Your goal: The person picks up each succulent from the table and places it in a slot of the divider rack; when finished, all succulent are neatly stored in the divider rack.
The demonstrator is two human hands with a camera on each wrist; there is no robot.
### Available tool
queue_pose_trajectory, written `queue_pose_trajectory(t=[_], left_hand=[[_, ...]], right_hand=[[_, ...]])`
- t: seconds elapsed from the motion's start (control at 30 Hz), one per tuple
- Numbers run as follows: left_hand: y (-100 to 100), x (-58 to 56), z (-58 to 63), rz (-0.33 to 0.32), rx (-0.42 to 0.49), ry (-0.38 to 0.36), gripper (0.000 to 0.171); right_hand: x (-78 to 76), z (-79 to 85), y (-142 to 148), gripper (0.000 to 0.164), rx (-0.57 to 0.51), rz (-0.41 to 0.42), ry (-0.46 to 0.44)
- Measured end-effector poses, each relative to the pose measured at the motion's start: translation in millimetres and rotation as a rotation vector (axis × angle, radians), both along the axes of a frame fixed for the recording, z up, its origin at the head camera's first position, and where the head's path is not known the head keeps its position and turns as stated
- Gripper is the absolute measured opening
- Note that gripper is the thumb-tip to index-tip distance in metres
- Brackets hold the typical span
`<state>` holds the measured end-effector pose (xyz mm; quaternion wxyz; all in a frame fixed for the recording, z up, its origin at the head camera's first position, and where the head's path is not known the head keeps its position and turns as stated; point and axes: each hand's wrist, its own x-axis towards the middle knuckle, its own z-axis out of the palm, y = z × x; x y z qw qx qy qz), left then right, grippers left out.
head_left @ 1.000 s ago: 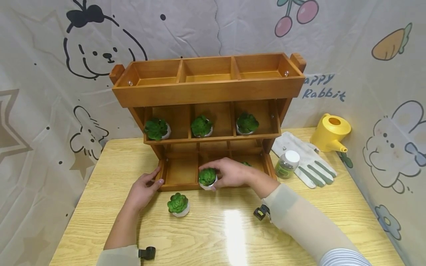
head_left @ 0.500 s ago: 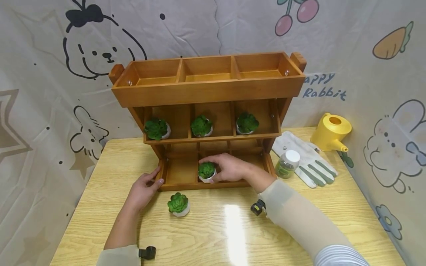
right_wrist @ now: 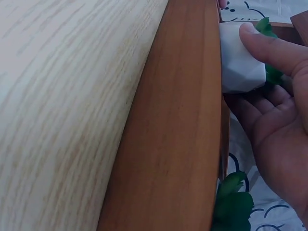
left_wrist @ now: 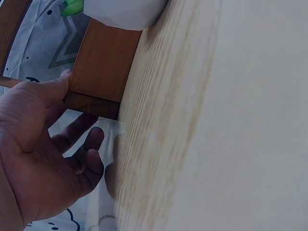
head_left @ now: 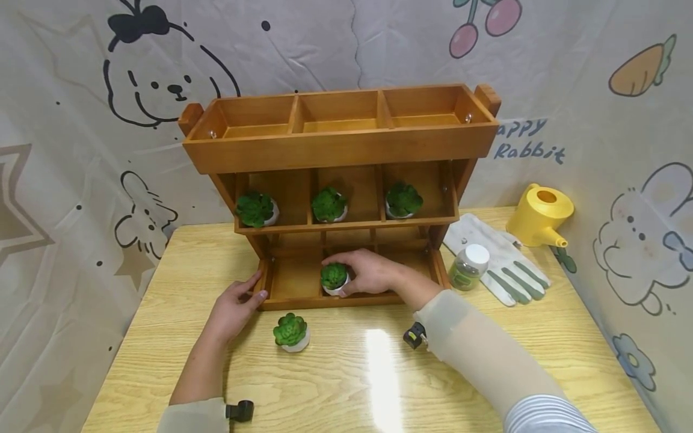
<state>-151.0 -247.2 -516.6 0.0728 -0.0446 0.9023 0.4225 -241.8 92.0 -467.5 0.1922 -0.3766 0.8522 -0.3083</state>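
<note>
A three-tier wooden planter shelf (head_left: 341, 150) stands at the back of the table. My right hand (head_left: 370, 273) holds a small potted succulent (head_left: 334, 275) by its white pot, in the middle compartment of the bottom tier. In the right wrist view the thumb presses on the white pot (right_wrist: 240, 60), close behind the front board (right_wrist: 168, 115). My left hand (head_left: 233, 310) grips the shelf's lower left front corner, its thumb on the wood (left_wrist: 101, 67) and the other fingers loosely bent. Another potted succulent (head_left: 291, 332) stands on the table in front of the shelf.
Three potted succulents, left (head_left: 255, 209), centre (head_left: 329, 204) and right (head_left: 403, 199), sit in the middle tier. Right of the shelf are a clear jar with a white lid (head_left: 469, 266), work gloves (head_left: 487, 252) and a yellow watering can (head_left: 540, 213). Printed cloth hangs behind.
My right hand has carried the potted succulent back over the front board into the bottom middle compartment, slightly leftward. The left hand has stayed at the shelf corner.
</note>
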Motion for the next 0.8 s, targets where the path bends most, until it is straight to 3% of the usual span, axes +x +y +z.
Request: queue_pose_trajectory(t=[0.43, 0.8], left_hand=[[-0.8, -0.4, -2.6, 0.003, 0.004, 0.0, 0.062], [-0.3, -0.5, -2.3, 0.003, 0.012, -0.002, 0.064]], right_hand=[[-1.4, -16.0, -3.7, 0.072, 0.036, 0.006, -0.008], [-2.7, -16.1, -4.2, 0.068, 0.064, 0.022, -0.037]])
